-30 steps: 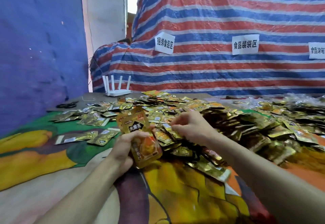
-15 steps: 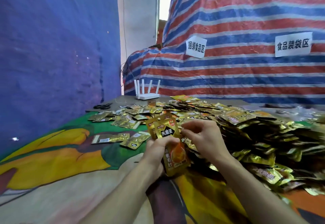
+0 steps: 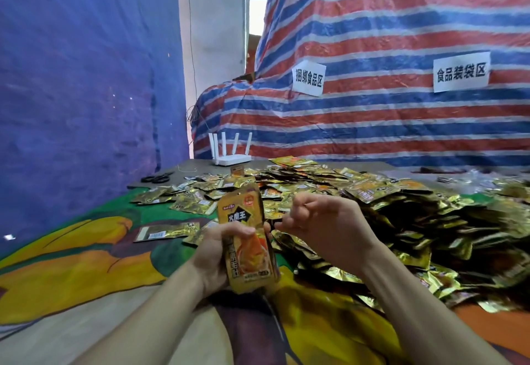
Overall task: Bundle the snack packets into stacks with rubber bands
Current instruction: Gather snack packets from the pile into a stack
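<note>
My left hand [image 3: 213,252] grips a small upright stack of orange-and-gold snack packets [image 3: 246,238], thumb across the front. My right hand [image 3: 321,227] hovers just right of the stack, not touching it, with its fingers curled and nothing plainly visible in them. A large heap of loose gold snack packets [image 3: 372,209] covers the table behind and to the right of both hands. I see no rubber band clearly.
Loose packets [image 3: 166,231] lie on the colourful tablecloth [image 3: 86,255] to the left. Black scissors [image 3: 156,177] and a white router [image 3: 231,158] sit at the far left end. A striped tarp with paper signs [image 3: 308,77] hangs behind.
My right hand has let go of the top of the packet stack and drawn slightly away to the right. The stack in my left hand now stands more upright.
</note>
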Tool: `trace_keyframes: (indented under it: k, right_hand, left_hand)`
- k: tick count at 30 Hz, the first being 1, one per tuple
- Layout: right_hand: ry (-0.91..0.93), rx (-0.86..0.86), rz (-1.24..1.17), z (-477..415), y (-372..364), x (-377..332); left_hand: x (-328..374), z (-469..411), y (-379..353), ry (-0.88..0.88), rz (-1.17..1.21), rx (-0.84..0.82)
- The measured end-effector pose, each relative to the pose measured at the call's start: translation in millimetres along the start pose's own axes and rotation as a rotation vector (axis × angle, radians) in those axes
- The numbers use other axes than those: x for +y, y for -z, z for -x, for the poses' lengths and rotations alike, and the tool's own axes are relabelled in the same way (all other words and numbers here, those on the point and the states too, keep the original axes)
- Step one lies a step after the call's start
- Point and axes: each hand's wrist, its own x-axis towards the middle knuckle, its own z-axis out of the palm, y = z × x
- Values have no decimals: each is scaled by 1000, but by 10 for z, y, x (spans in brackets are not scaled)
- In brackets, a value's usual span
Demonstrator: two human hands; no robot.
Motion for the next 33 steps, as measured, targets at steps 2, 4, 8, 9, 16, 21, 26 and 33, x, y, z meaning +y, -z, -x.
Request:
trace_keyframes:
  k: [2,4,8,9,16,21,26,33]
  right_hand:
    - [9,1,-58,-3,29,12]
    - [8,30,-17,-23,18,42]
    - [91,167,205,-57,-2,121]
    - [127,208,245,-63,-3,129]
    - [190,308,536,-29,-61,189]
    - [225,196,861,-3,-103,193]
    - [260,138,1076,5,-113,171]
    - [318,37,1166,25,-182,49]
  left_hand:
    - [-5,23,-35,14,6,-34]
    - [-12,34,-63,17,-8,-56]
    - [-18,21,-47,-2,-71,-25]
    - [-18,10,-32,-10,-87,11]
    - [-45,-38,-59,-95,-164,194]
    - [-54,-29,-75,-176,-320,167]
    - [-25,-24,-62,-201,-393,26]
    - [33,-7,-57,-275,-642,3]
